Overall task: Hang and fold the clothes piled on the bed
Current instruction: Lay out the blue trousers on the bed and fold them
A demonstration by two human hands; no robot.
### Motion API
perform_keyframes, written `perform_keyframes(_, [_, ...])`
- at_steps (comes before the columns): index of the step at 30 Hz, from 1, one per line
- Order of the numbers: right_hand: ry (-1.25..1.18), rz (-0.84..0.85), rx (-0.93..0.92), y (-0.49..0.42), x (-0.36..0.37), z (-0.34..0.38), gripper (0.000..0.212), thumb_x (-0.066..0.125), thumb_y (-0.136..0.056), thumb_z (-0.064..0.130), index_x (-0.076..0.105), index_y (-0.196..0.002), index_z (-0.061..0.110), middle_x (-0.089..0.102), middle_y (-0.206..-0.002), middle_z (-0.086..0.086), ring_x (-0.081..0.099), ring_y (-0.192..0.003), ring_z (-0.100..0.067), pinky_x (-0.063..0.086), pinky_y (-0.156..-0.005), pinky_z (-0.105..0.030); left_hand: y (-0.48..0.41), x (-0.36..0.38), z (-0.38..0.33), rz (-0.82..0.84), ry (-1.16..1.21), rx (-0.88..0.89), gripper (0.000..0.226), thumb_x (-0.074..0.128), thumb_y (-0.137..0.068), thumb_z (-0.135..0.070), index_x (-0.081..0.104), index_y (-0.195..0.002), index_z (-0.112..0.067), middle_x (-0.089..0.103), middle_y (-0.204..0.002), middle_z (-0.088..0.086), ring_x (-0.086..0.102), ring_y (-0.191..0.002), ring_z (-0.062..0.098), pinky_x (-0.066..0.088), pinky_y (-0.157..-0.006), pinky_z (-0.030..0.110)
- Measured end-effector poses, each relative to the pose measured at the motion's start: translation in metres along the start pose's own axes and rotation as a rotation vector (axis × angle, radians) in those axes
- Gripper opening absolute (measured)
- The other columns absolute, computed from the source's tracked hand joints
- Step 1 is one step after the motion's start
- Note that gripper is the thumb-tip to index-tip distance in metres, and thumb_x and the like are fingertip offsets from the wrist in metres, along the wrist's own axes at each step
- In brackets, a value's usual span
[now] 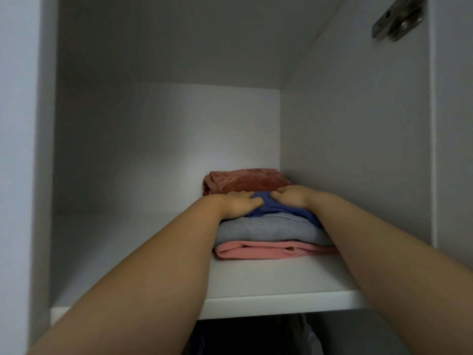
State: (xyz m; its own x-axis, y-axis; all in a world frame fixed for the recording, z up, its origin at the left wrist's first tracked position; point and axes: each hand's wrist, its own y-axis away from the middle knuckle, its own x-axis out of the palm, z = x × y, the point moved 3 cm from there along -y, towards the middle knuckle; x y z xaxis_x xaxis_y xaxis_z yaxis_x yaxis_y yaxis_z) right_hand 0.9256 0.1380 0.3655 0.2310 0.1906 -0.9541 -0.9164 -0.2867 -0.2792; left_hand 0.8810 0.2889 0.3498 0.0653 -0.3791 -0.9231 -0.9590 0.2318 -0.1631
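A stack of folded clothes stands on the white wardrobe shelf (256, 280), toward its right side. From the bottom up it holds a pink garment (266, 250), a grey garment (266, 230) and a blue garment (273, 207). My left hand (239, 204) rests palm down on the left of the blue garment, fingers fairly straight. My right hand (291, 196) lies on its right part, fingers slightly bent over the cloth. Behind the stack sits a folded rust-coloured velvety garment (245, 180). Both forearms reach in from below.
The shelf compartment has a white back wall, a left side panel (46, 149) and a right side panel (358, 149) close to the stack. A metal hinge (396, 19) is fixed at the top right. Dark hanging space shows under the shelf (256, 336).
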Motion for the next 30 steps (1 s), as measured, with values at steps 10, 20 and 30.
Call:
perform_keyframes(10, [0.054,-0.365,-0.027,0.071,-0.019,0.034,0.042,0.03,-0.101,0.034,0.053,-0.124,0.008,0.053,-0.13,-0.019,0.046,-0.121,-0.034,0.022,-0.111,-0.05,0.102,-0.008,-0.01,-0.257,-0.173,-0.065,0.045,0.037,-0.102,-0.035,0.04,-0.142,-0.015,0.042,-0.146,0.01,0.042,-0.13,0.025,0.033,-0.1,0.024])
perform_keyframes(20, [-0.012,-0.432,-0.192,0.217,0.004,0.096,0.037,0.039,-0.097,0.028,0.052,-0.125,0.008,0.055,-0.126,-0.015,0.047,-0.117,-0.032,0.033,-0.098,-0.039,0.268,0.024,-0.008,-0.411,-0.253,-0.021,0.043,0.044,-0.099,-0.028,0.042,-0.141,-0.017,0.047,-0.141,0.011,0.044,-0.127,0.026,0.035,-0.101,0.03])
perform_keyframes(30, [-0.172,-0.621,-0.171,0.333,0.046,0.117,0.036,0.047,-0.093,0.024,0.054,-0.124,0.008,0.056,-0.125,-0.009,0.044,-0.121,-0.026,0.025,-0.109,-0.046,0.365,0.097,-0.003,-0.544,-0.236,-0.026,0.059,0.042,-0.099,-0.034,0.02,-0.151,-0.018,0.014,-0.159,0.006,0.014,-0.146,0.021,0.02,-0.118,0.044])
